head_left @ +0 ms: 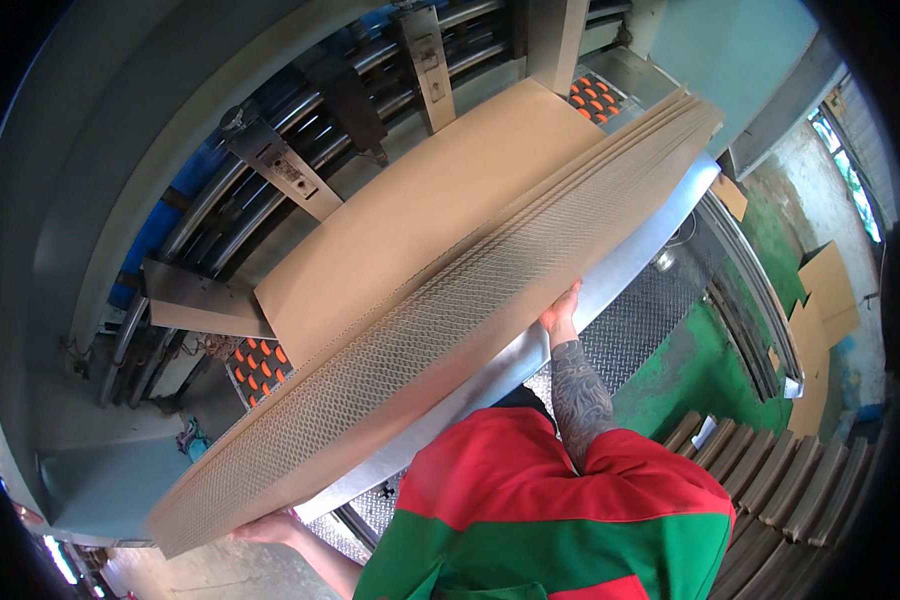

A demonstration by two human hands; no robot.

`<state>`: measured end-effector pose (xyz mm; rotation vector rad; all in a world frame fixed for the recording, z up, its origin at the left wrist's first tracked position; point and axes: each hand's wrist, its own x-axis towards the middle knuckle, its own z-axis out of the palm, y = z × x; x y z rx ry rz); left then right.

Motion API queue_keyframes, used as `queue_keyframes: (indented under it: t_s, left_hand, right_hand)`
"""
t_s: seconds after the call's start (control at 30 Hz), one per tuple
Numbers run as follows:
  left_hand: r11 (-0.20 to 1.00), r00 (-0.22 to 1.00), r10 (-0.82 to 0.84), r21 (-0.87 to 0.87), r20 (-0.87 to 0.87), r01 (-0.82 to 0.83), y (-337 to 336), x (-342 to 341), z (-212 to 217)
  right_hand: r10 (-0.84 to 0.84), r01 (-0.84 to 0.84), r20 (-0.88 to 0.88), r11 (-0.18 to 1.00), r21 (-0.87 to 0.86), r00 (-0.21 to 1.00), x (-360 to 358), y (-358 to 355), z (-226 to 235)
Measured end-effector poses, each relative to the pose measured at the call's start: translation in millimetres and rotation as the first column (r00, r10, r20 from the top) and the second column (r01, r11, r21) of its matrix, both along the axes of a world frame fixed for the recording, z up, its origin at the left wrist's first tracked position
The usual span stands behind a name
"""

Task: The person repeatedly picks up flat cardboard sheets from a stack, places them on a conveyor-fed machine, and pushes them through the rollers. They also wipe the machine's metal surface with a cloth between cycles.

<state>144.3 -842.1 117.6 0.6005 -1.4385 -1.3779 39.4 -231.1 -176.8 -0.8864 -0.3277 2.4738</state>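
A thick stack of corrugated cardboard sheets (410, 340) slants across the view, its fluted edges facing me. Under its lower left end, my left hand (268, 527) is closed on the stack's near edge, with most of the fingers hidden beneath. Farther right, my right hand (562, 308) grips the same edge from below, its fingers partly out of sight. Behind the stack, a flat brown cardboard sheet (440, 200) lies in the machine's feed area, against upright metal plates.
Steel bars and metal guide brackets (288, 172) span the machine. Orange rollers (260, 368) flank the feed area. A shiny metal ledge (620, 255) runs below the stack, above a tread-plate step (650, 320). Bundled cardboard (770, 480) stands at lower right; loose cardboard pieces (828, 290) lean farther right.
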Motion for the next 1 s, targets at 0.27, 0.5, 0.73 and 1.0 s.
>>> queue_keyframes:
  t_s: [0.27, 0.5, 0.73, 1.0]
  left_hand:
    - [0.983, 0.853, 0.072, -0.183, 0.517, 0.028, -26, -26, -110]
    - [0.974, 0.231, -0.119, 0.068, 0.966, 0.215, -52, -79, -251]
    - [0.901, 0.32, -0.425, 0.361, 0.847, 0.24, -76, -51, -292]
    - [0.325, 0.566, -0.781, 0.946, 0.263, 0.01, 8, 71, -245]
  right_hand:
    - [-0.011, -0.071, 0.446, 0.984, 0.165, 0.895, 1, 2, -30]
    - [-0.251, -0.413, 0.942, 0.851, 0.324, 0.223, -18, 17, -20]
    - [-0.238, -0.534, 0.949, 0.786, 0.313, 0.206, -56, 36, 1]
    - [-0.22, -0.453, 0.898, 0.803, 0.388, 0.38, -88, 36, -19]
